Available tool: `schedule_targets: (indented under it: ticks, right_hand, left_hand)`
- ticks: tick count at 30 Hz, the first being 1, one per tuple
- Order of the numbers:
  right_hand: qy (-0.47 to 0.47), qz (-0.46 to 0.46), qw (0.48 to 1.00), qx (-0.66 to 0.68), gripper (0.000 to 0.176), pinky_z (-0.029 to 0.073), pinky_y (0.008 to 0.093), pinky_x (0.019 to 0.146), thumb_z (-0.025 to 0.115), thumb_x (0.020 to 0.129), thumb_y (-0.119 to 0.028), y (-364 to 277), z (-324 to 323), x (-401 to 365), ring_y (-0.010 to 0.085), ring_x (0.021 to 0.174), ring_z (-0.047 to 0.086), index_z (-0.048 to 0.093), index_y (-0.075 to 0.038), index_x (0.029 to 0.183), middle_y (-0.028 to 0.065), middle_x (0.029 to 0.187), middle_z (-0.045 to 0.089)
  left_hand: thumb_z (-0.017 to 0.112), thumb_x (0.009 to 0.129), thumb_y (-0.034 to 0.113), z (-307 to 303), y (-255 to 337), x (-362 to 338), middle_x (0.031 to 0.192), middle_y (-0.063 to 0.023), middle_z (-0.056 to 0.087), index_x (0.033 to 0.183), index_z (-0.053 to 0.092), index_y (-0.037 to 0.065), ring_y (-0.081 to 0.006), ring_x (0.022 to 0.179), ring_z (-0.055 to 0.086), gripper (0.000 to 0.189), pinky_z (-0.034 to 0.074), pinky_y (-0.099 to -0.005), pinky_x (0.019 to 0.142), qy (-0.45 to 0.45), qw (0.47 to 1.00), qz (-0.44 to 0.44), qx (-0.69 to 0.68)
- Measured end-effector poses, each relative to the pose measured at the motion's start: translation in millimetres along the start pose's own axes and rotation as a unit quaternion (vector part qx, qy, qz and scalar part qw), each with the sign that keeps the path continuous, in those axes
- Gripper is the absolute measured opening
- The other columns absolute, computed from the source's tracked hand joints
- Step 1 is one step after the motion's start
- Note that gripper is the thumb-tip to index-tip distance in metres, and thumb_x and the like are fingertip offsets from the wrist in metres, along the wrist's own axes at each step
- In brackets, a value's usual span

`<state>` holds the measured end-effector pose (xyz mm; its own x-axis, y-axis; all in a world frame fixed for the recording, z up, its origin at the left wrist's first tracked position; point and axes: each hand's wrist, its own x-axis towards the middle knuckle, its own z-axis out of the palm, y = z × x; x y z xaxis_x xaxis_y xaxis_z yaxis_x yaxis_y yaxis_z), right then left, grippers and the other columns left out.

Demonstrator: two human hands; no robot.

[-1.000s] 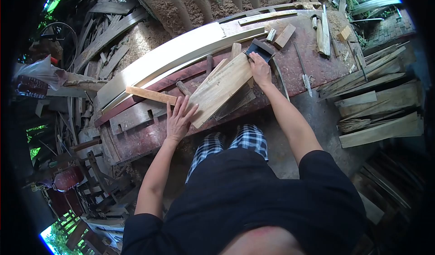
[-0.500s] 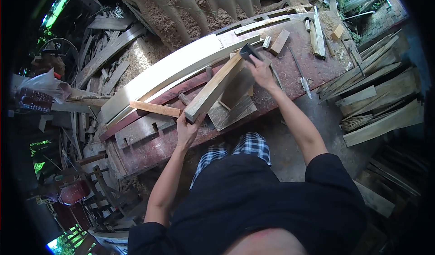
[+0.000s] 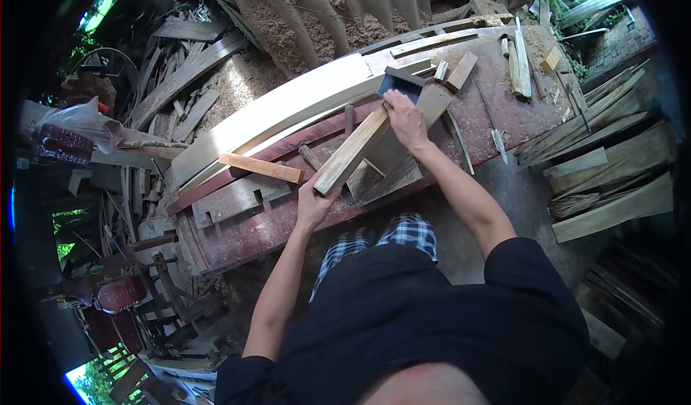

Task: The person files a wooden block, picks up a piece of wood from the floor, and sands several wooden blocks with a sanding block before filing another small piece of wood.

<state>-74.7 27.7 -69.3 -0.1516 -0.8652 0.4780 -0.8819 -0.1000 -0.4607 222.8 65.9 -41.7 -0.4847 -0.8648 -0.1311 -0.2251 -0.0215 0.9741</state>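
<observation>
My left hand (image 3: 314,207) is wrapped round the near end of a squared wooden beam (image 3: 353,151), which slants up and away from me above the bench. At the beam's far end, my right hand (image 3: 407,121) has its fingers closed over a dark, angular tool (image 3: 403,76) with a bluish flat face. Its exact kind is hard to make out, and the fingers cover part of it. Just left of the beam, a short orange-brown wood strip (image 3: 260,167) rests on other timber. A wide board (image 3: 389,180) lies below the beam.
Long pale planks (image 3: 273,110) and a reddish beam (image 3: 288,144) run along the far side of the red workbench (image 3: 252,239). Wood blocks (image 3: 461,72), a chisel-like tool (image 3: 498,140) and sticks lie toward the right. Stacked boards (image 3: 612,211) stand off the bench's right end.
The dark tool has turned at the beam's far end, showing its bluish face. My right hand has shifted slightly left over the beam end. The whole view has moved a little.
</observation>
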Motion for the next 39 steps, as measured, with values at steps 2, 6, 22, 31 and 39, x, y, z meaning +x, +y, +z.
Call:
schedule_targets:
  ticks: [2, 6, 22, 31, 39]
  right_hand:
    - [-0.109, 0.000, 0.993, 0.052, 0.034, 0.048, 0.0399, 0.101, 0.052, 0.089, -0.005, -71.5, -29.3, -14.4, 0.0340, 0.116, 0.059, 0.057, -0.001, 0.121, 0.0176, 0.120, 0.063]
    - [-0.136, -0.224, 0.950, 0.169, 0.032, 0.046, 0.0408, 0.105, 0.054, 0.085, -0.003, -136.8, -33.4, -71.1, 0.0307, 0.115, 0.061, 0.063, -0.002, 0.116, 0.0162, 0.120, 0.065]
    - [-0.138, -0.229, 0.949, 0.165, 0.035, 0.049, 0.0390, 0.102, 0.058, 0.083, -0.002, -123.7, -27.1, -63.0, 0.0278, 0.120, 0.058, 0.062, -0.004, 0.118, 0.0139, 0.124, 0.062]
    - [-0.010, -0.006, 0.998, 0.054, 0.027, 0.048, 0.0414, 0.101, 0.053, 0.093, -0.009, -13.5, -16.7, -10.5, 0.0359, 0.115, 0.060, 0.063, -0.002, 0.117, 0.0200, 0.123, 0.062]
    - [0.042, 0.072, 0.996, 0.019, 0.028, 0.049, 0.0410, 0.099, 0.054, 0.093, -0.013, 53.1, -9.2, 11.2, 0.0346, 0.115, 0.059, 0.063, -0.002, 0.117, 0.0192, 0.119, 0.065]
  left_hand:
    - [0.074, 0.081, 0.004, -6.0, -10.6, 6.5, 0.115, -0.0090, 0.068, 0.129, 0.057, -0.003, -0.0128, 0.104, 0.061, 0.051, 0.048, -0.0285, 0.093, 0.001, 1.000, 0.018, 0.006]
    - [0.070, 0.081, 0.004, -9.9, -36.3, -4.9, 0.103, -0.0096, 0.071, 0.124, 0.061, -0.003, -0.0117, 0.095, 0.064, 0.044, 0.051, -0.0286, 0.085, -0.013, 0.997, -0.035, 0.074]
    - [0.072, 0.078, 0.008, -5.1, -32.4, -11.8, 0.102, -0.0126, 0.073, 0.122, 0.063, -0.001, -0.0144, 0.093, 0.067, 0.046, 0.051, -0.0297, 0.086, 0.019, 0.997, -0.029, 0.068]
    - [0.072, 0.077, 0.008, -4.0, -14.9, -1.6, 0.108, -0.0153, 0.072, 0.125, 0.063, 0.004, -0.0158, 0.100, 0.068, 0.049, 0.050, -0.0296, 0.089, 0.033, 0.992, 0.033, 0.121]
    - [0.073, 0.075, 0.007, 4.0, -17.8, -9.5, 0.107, -0.0166, 0.072, 0.127, 0.062, 0.006, -0.0179, 0.100, 0.069, 0.054, 0.050, -0.0287, 0.087, 0.045, 0.995, 0.027, 0.083]
